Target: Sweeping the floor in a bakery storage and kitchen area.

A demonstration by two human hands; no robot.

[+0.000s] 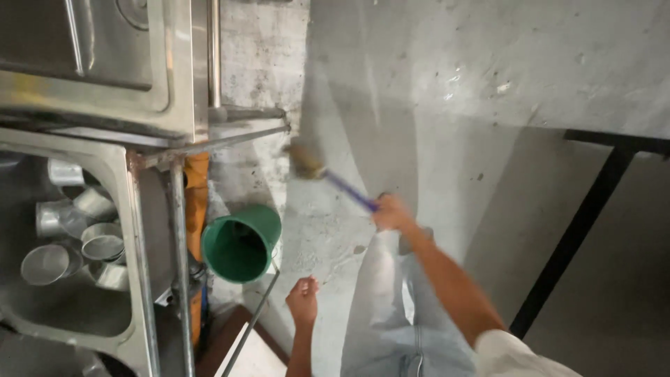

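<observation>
- While the right hand (391,213) grips the blue handle of a brush (328,178), its bristle head, blurred, points up-left of that hand, over the grey concrete floor (488,105).
- Left hand (302,299) hangs below and left of the right one, fingers curled loosely, holding nothing.
- Just left of the left hand, a green bucket (241,243) lies tipped, mouth toward the camera.
- Farther left, a steel sink (105,328) holds several metal cups (102,246).
- Pale trousers (384,314) show below the right hand.
- Well to the right, a black frame (579,237) slants across the floor.
</observation>
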